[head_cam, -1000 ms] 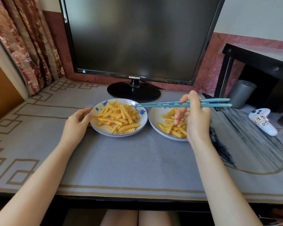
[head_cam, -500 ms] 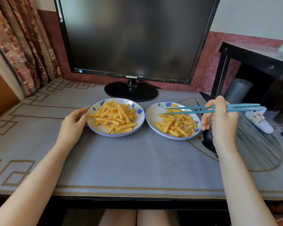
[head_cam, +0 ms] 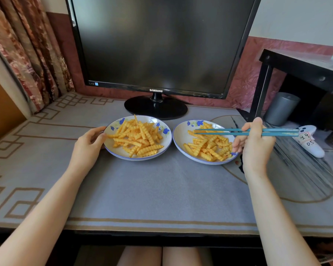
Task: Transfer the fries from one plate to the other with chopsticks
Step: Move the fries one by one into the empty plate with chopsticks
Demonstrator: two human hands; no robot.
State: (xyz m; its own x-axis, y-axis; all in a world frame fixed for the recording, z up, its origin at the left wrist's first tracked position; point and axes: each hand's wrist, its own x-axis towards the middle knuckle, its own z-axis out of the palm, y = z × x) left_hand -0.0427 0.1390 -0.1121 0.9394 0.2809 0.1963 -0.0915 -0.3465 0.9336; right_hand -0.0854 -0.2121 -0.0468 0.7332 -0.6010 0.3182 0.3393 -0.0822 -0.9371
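Two white plates with blue flowers stand side by side on the grey mat. The left plate (head_cam: 112,150) holds a heap of crinkle fries (head_cam: 137,136). The right plate (head_cam: 179,132) holds a smaller heap of fries (head_cam: 208,147). My left hand (head_cam: 87,144) holds the left plate's left rim, thumb on top. My right hand (head_cam: 255,144), just right of the right plate, grips a pair of teal chopsticks (head_cam: 219,131). They lie level, tips pointing left over the right plate's fries, with no fry between them.
A black monitor (head_cam: 158,45) on a round stand (head_cam: 156,108) rises right behind the plates. A white controller (head_cam: 311,143) lies at the right, a grey cup (head_cam: 282,108) behind it under a black side table (head_cam: 304,64). A curtain (head_cam: 27,54) hangs at the left.
My right hand has pulled the chopsticks rightward from over the left plate to over the right plate. The left hand stays on the left plate's rim.
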